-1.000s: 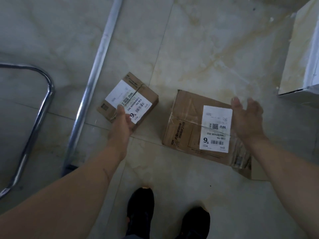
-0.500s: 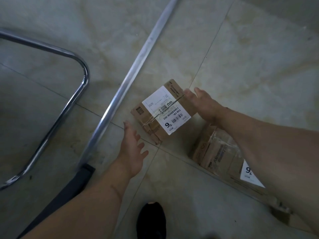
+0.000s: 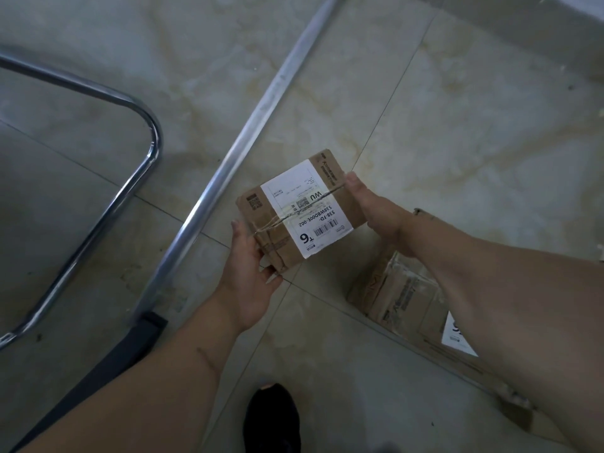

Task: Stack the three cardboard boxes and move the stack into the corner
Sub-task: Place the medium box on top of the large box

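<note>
A small cardboard box with a white shipping label is held above the floor between both my hands. My left hand grips its near left corner. Against the box's right side presses my right hand. A larger cardboard box with a white label lies on the floor at the lower right, largely hidden under my right forearm. No third box is in view.
A long metal bar lies diagonally across the tiled floor left of the small box. A bent chrome tube frame stands at the left. My black shoe is at the bottom. A pale wall base runs along the top right.
Both hands have closed on the small box and raised it off the floor. Half a second ago my left hand was open beside it and the box lay on the tiles.
</note>
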The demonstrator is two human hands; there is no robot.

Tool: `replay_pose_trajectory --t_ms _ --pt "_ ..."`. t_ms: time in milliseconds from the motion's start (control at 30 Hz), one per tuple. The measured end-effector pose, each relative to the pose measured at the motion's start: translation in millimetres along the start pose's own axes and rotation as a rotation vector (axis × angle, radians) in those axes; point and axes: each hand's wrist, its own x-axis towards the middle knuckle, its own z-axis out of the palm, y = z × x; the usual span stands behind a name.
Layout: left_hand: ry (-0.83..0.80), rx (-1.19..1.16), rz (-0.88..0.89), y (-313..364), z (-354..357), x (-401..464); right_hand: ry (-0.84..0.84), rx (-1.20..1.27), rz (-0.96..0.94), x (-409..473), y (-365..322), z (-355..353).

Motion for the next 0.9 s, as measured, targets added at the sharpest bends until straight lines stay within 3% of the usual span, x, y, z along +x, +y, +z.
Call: replay_pose_trajectory --t_ms 367,633,900 --pt "-0.065 0.201 0.11 52 67 -64 0.111 0.235 -0.05 -107 -36 -53" --pt "-0.145 0.369 0.081 31 155 -112 0.225 0.374 -0.004 -215 17 -98" --pt "-0.212 0.53 0.01 -22 207 -133 0.339 0.581 0.06 -290 90 -97"
